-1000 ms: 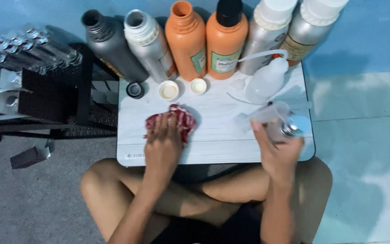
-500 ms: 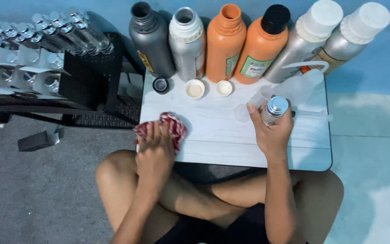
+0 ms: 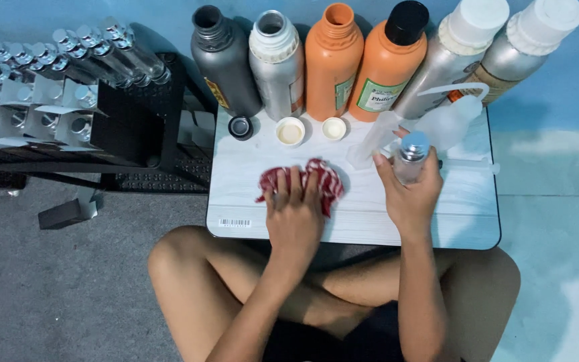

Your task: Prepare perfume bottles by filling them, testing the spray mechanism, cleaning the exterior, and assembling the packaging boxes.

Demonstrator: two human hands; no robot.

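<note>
My left hand (image 3: pixel 294 213) lies flat on a red and white cloth (image 3: pixel 324 179) spread on the white lap table (image 3: pixel 249 177). My right hand (image 3: pixel 410 194) grips a small clear glass bottle (image 3: pixel 410 155) with a silver top, held upright over the table's right half. Just behind it are a clear measuring cylinder (image 3: pixel 373 139) and a translucent squeeze bottle (image 3: pixel 454 121) with a bent spout.
Six big bottles line the table's far edge: dark grey (image 3: pixel 222 60), silver (image 3: pixel 276 64), two orange (image 3: pixel 333 60), two silver with white caps (image 3: pixel 457 47). Three loose caps (image 3: pixel 290 131) lie before them. A black rack (image 3: pixel 129 121) of small glass bottles stands left. My crossed legs are below.
The view has shifted, so the table sits further right in frame. My right hand has brought the small bottle upright from the table's right edge toward its middle. My left hand stays on the cloth.
</note>
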